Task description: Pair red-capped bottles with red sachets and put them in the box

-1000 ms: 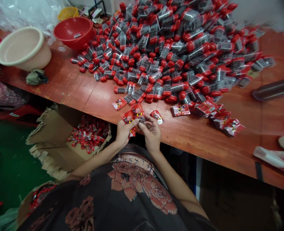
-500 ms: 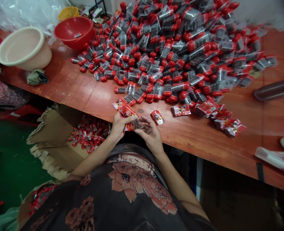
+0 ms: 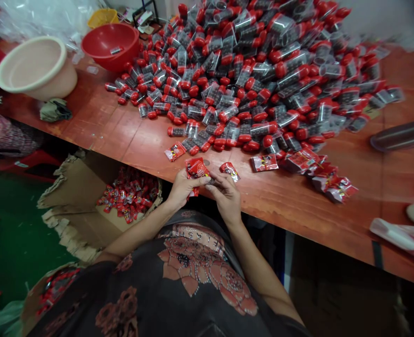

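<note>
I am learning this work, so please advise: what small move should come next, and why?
Probably the right hand should push the dark tube fully into the red packet, because the left hand grips that packet and the tube's end seems to stick out.

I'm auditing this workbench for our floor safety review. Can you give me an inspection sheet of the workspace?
Surface: red-stained wooden table, worn, with scuffs.
Job's things: large heap of clear tubes with red caps; loose red foil sachets; cardboard carton of sachets below the table edge.
Clutter: beige plastic basin; red plastic bowl; crumpled cloth.
Hands: left hand holds a red foil sachet; right hand meets it, grip unclear.
Cables: nothing seen.
Surroundings: green floor; red stool.
</note>
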Action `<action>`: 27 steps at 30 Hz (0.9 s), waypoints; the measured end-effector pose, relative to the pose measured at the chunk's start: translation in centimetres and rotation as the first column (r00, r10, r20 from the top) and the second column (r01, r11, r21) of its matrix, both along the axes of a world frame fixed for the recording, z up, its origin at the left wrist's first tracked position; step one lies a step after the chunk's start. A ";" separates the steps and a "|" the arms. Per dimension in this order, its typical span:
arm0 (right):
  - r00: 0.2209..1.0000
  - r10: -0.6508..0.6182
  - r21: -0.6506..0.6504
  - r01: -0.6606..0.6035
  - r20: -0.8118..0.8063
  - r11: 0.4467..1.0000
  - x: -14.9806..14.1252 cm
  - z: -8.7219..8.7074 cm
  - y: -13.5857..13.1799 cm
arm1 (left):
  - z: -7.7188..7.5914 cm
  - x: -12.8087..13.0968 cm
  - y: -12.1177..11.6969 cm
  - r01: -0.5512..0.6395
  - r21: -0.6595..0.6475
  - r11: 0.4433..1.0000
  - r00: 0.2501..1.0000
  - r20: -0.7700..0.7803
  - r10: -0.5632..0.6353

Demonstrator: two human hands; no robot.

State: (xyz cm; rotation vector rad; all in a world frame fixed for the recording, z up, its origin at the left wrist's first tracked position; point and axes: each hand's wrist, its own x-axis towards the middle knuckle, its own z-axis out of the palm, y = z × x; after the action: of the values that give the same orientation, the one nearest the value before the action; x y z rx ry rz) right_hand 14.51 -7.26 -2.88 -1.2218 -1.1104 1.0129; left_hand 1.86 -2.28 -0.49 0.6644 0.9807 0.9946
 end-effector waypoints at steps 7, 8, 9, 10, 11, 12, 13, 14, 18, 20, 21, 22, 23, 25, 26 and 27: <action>0.989 -0.121 -0.065 0.126 0.083 0.990 2.4 -1.6 0.0 | -0.2 -1.3 1.3 -0.080 -0.119 0.990 0.997 -0.010 0.079; 0.979 -0.143 -0.065 0.153 0.143 0.986 3.1 -2.0 0.0 | -0.3 -1.8 1.5 -0.082 -0.147 0.986 0.997 -0.001 0.082; 0.960 -0.163 -0.059 0.181 0.226 0.982 3.8 -2.4 0.0 | -0.4 -2.2 1.7 -0.078 -0.167 0.983 0.997 0.004 0.080; 0.929 -0.180 -0.052 0.207 0.322 0.977 4.4 -2.7 0.0 | -0.6 -2.5 1.8 -0.074 -0.176 0.982 0.997 0.001 0.076; 0.888 -0.196 -0.043 0.234 0.415 0.971 4.8 -2.8 0.0 | -0.7 -2.8 1.9 -0.075 -0.177 0.981 0.997 -0.013 0.074; 0.845 -0.209 -0.034 0.259 0.492 0.965 5.1 -2.8 0.1 | -0.9 -3.0 1.8 -0.073 -0.175 0.982 0.997 -0.033 0.069; 0.811 -0.221 -0.027 0.279 0.542 0.960 5.0 -2.6 0.1 | -1.1 -3.0 1.8 -0.073 -0.173 0.982 0.997 -0.053 0.064; 0.793 -0.229 -0.019 0.290 0.565 0.957 4.7 -2.2 0.2 | -1.3 -3.0 1.7 -0.073 -0.171 0.983 0.996 -0.069 0.062; 0.891 -0.076 -0.032 0.101 0.448 0.994 1.6 -0.8 1.5 | -2.0 -2.5 1.1 -0.086 -0.135 0.987 0.993 -0.095 0.073; 0.933 0.049 -0.056 -0.031 0.356 0.998 -0.1 -0.5 2.7 | -2.1 -2.5 1.1 -0.084 -0.110 0.990 0.993 -0.096 0.074; 0.938 0.094 -0.065 -0.077 0.335 0.995 -0.7 -0.4 3.3 | -2.2 -2.6 1.1 -0.084 -0.099 0.992 0.993 -0.095 0.075; 0.931 0.133 -0.069 -0.116 0.339 0.991 -1.2 -0.4 3.9 | -2.2 -2.9 1.2 -0.084 -0.093 0.992 0.993 -0.095 0.075; 0.914 0.175 -0.068 -0.161 0.367 0.985 -1.4 -0.4 4.6 | -2.2 -3.2 1.4 -0.091 -0.092 0.992 0.992 -0.096 0.083; 0.845 0.276 -0.056 -0.283 0.458 0.957 -1.5 -0.2 6.2 | -2.3 -4.0 1.8 -0.123 -0.101 0.987 0.988 -0.106 0.113; 0.797 0.331 -0.054 -0.353 0.505 0.934 -1.5 0.0 7.0 | -2.3 -4.4 2.0 -0.151 -0.109 0.982 0.984 -0.113 0.139; 0.750 0.369 -0.060 -0.406 0.549 0.912 -1.4 0.1 8.0 | -2.2 -4.7 2.2 -0.186 -0.119 0.975 0.978 -0.122 0.172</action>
State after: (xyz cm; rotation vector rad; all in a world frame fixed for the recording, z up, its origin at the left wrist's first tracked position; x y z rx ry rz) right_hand 13.11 0.77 -2.77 -1.2963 -1.9056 0.9357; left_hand -2.88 -0.04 -2.74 0.5341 1.2100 1.0497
